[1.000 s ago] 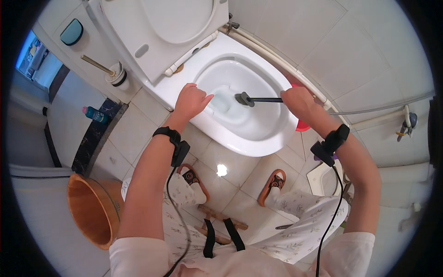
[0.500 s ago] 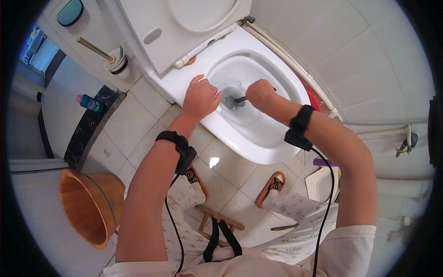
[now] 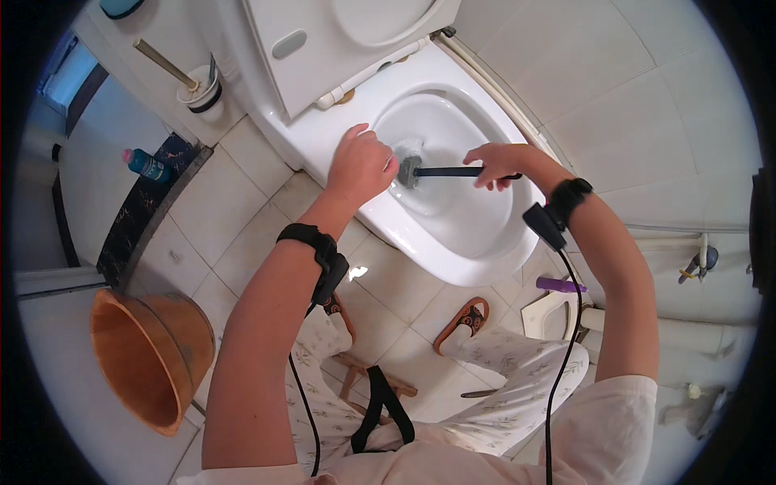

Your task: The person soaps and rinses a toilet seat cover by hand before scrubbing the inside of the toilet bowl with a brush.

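The right hand (image 3: 495, 162) closes around the dark brush (image 3: 440, 171) handle, keeping its head low inside the toilet bowl (image 3: 477, 242). The left hand (image 3: 361, 164), loosely curled and holding nothing, rests on the bowl's rim, probably for support.

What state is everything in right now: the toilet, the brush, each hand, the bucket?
Toilet lid: raised.
Toilet bowl: open, white.
Brush: head down inside the bowl, handle lying across it.
Right hand: closed on the brush handle.
Left hand: resting on the bowl's rim, holding nothing visible.
Wooden bucket: upright on the floor, no contents visible.
Blue bottle: capped, on the dark ledge.
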Demonstrator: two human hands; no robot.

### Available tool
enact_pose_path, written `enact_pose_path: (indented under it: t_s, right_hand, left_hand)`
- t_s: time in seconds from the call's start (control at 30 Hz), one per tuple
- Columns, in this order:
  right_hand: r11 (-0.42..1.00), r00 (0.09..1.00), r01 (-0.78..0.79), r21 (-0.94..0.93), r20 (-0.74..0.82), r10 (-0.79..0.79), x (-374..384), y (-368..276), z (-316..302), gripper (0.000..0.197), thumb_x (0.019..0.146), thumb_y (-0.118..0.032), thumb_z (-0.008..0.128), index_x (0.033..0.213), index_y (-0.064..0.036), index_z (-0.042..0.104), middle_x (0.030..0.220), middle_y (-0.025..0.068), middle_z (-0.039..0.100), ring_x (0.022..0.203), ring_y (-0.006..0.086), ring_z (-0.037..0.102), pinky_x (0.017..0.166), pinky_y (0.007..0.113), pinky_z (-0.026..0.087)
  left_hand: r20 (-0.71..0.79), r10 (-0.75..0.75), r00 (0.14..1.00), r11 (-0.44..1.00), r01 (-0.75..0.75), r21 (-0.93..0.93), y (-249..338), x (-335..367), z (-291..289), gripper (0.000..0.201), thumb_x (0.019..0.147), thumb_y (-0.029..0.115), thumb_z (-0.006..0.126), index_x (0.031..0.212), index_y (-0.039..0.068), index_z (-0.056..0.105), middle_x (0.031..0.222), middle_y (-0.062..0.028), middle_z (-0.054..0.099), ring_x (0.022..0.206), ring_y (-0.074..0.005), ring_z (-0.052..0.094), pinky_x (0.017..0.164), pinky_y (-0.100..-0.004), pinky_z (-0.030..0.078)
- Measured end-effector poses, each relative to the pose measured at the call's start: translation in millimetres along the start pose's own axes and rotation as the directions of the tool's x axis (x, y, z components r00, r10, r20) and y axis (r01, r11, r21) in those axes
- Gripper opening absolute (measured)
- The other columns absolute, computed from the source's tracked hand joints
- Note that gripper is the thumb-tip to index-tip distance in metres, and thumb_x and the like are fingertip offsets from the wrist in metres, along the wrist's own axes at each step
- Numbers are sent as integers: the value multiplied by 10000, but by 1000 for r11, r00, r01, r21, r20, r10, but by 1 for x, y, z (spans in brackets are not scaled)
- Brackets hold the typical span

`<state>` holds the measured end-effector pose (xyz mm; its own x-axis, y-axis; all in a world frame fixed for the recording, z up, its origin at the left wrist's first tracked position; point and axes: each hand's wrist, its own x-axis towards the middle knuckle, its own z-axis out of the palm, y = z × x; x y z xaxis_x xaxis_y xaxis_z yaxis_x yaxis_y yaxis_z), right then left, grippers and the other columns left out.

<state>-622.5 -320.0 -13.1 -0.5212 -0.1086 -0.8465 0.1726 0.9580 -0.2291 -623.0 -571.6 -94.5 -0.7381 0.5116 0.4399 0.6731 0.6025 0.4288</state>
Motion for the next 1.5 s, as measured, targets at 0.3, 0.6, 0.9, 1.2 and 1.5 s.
enact_pose_path:
  t_s: [0.3,0.6,0.9,1.2,1.5]
  right_hand:
    - [847,797,471,247,-530,-290,-13,-15,-18,101,785,-100,556,858,-30,551,647,37,546,526,91,502,492,223,434]
    - [325,572,787,524,-818,-68,96,-51,27,356,880,-321,442,740,-17,563,574,13,496,546,83,450,506,224,353]
    - [544,615,762,352,-656,-438,97,-81,-13,391,855,-355,467,640,-46,572,447,-23,396,407,68,355,399,222,288]
    - [498,387,811,307,-920,-64,114,-77,2,406,853,-330,467,595,-36,576,470,-17,420,439,81,390,427,229,313]
    - [458,537,790,406,-819,-201,95,-39,29,334,881,-264,448,682,-16,550,597,1,474,561,65,425,521,205,340]
  left_hand:
    - [56,0,998,998,-4,70,-1,0,-2,264,734,195,527,514,52,561,544,-72,520,664,-211,512,927,-347,333]
    - [11,1,1000,998,-1,60,0,2,-3,196,674,141,555,498,56,550,534,-78,513,648,-211,503,899,-354,364]
    - [-49,69,996,998,-69,5,-3,1,2,177,647,130,569,488,59,538,518,-61,513,617,-213,502,876,-356,382]
    - [-104,73,992,995,-79,-57,-2,1,5,179,630,102,592,479,66,503,512,-55,480,583,-214,499,847,-366,407]
    - [-42,47,998,999,-48,-19,-5,1,3,192,649,119,576,479,63,505,517,-62,483,606,-220,499,854,-360,400]
